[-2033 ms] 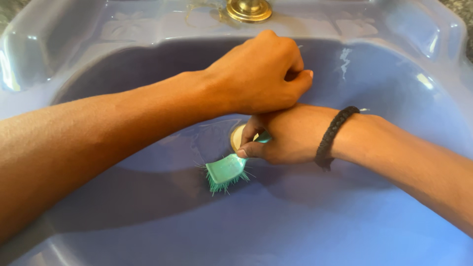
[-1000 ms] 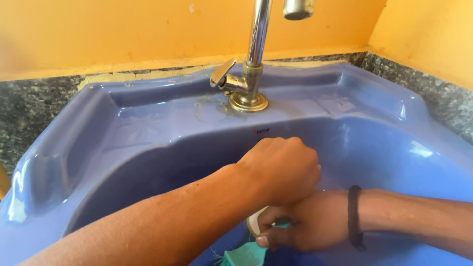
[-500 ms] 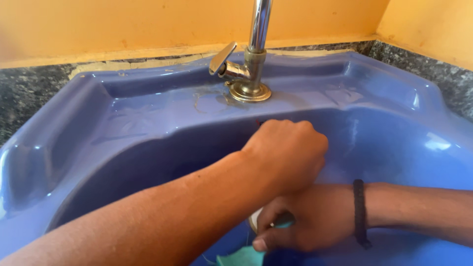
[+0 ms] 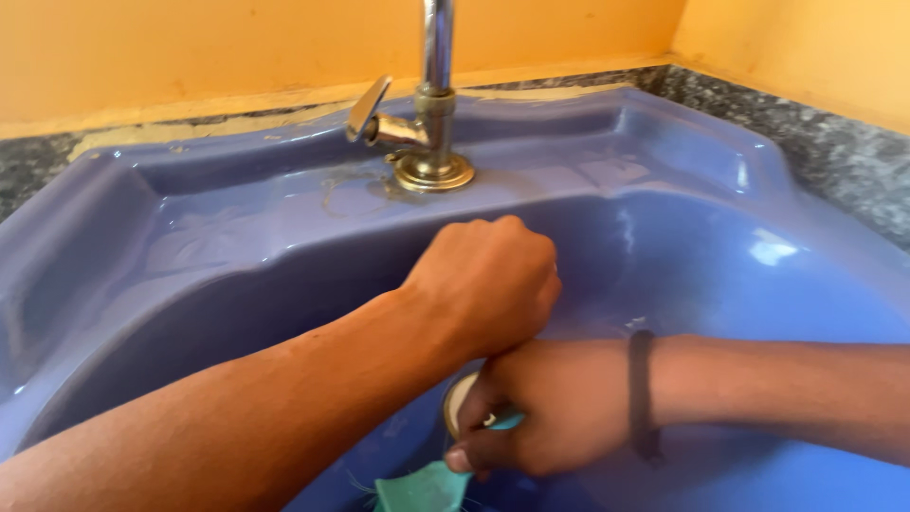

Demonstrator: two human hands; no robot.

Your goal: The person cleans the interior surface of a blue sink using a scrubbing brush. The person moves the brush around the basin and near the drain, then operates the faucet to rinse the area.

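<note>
right hand (image 4: 550,408) gripping a teal scrub brush (image 4: 427,485) by the sink (image 4: 237,228) drain (image 4: 460,403), left hand (image 4: 488,280) fisted, resting on it

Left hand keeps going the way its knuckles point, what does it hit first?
Likely the inner back wall of the blue sink, below the tap. The left hand is a closed fist, aimed right and slightly back, above the right hand. Depth is unclear.
</note>
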